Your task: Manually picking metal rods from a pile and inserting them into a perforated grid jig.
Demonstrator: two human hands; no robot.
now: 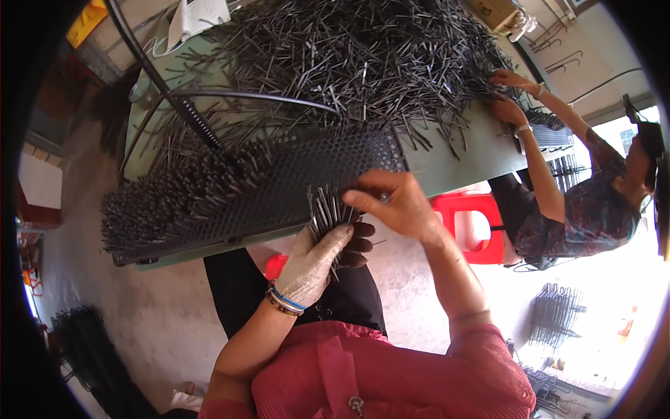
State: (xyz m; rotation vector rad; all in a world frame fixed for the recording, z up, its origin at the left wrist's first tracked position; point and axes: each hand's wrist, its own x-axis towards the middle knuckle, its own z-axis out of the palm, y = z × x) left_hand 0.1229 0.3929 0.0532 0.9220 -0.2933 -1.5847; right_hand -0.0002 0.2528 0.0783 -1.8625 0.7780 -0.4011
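Note:
My left hand [317, 262], in a pale work glove with dark fingertips, is closed around a bundle of thin dark metal strips [322, 213]. The strips stand roughly upright in its grip, their ends fanning out above the thumb. Bare, my right hand [398, 206] reaches over from the right, thumb and forefinger pinched at the bundle's upper right side. What lies between those fingertips is hidden. Just beyond both hands is a black perforated rack [314, 164]. Many similar strips [181, 188] stand upright in its holes on the left half.
A large heap of loose strips [363, 63] covers the green table [447, 164]. A curved black bar [164, 87] rises over the rack. At right a co-worker [586, 202] reaches into the heap. A red stool [474, 216] stands between us. Black wire racks [555, 314] are at lower right.

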